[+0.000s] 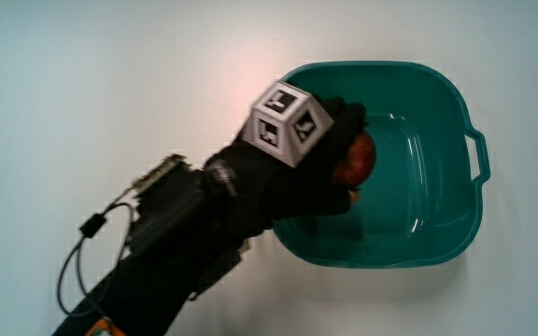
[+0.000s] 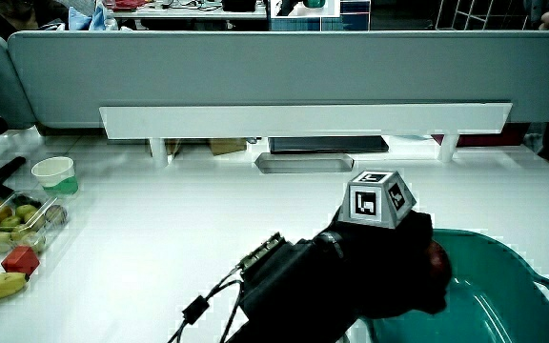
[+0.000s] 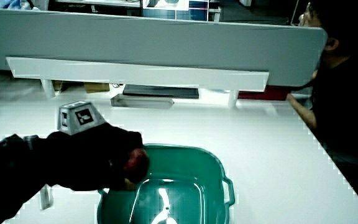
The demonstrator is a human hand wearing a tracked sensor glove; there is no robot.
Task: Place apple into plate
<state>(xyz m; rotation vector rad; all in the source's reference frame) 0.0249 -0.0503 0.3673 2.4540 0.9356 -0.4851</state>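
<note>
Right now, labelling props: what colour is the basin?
Teal basin, clearest in the main view.

Black-gloved hand (image 1: 311, 177) bears a patterned cube (image 1: 288, 123), cabled forearm.

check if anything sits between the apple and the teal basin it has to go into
Nothing visible does. The hand grips the apple right over the teal basin, whose inside holds nothing else.

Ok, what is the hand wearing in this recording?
The hand wears a black glove with a grey cube carrying black-and-white square markers on its back. A dark device sits on the forearm, trailing a thin black cable.
</note>
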